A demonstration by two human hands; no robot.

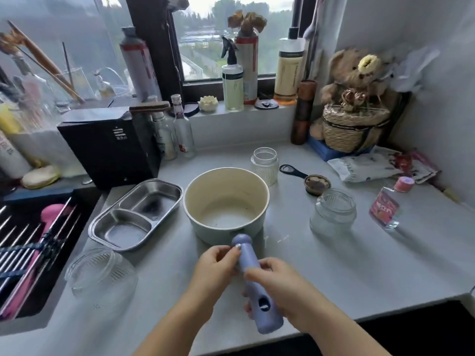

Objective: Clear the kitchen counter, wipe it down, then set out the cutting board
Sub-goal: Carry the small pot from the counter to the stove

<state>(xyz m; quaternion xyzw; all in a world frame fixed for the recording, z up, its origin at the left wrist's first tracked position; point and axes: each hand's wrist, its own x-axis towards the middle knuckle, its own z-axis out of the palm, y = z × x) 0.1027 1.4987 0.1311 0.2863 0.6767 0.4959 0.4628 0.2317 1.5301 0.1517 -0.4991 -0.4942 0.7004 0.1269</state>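
A pale green saucepan [226, 201] with a cream inside stands in the middle of the grey counter [359, 273]. Its long lavender handle [253, 281] points toward me. My right hand [277, 286] is wrapped around the middle of the handle. My left hand [218, 265] pinches the handle closer to the pot. A steel divided tray [136, 214] lies left of the pot. An upturned glass bowl [100, 273] sits near the front left. Two empty glass jars [264, 165] [332, 213] stand right of the pot. No cutting board is in view.
A sink [28, 253] with a roll-up rack and pink tool fills the left. A black box [108, 145] and bottles stand behind. A bottle opener [293, 170], a brown lid [317, 183], a small bottle [386, 209], packets [372, 165] and a basket with a teddy bear [354, 124] lie right.
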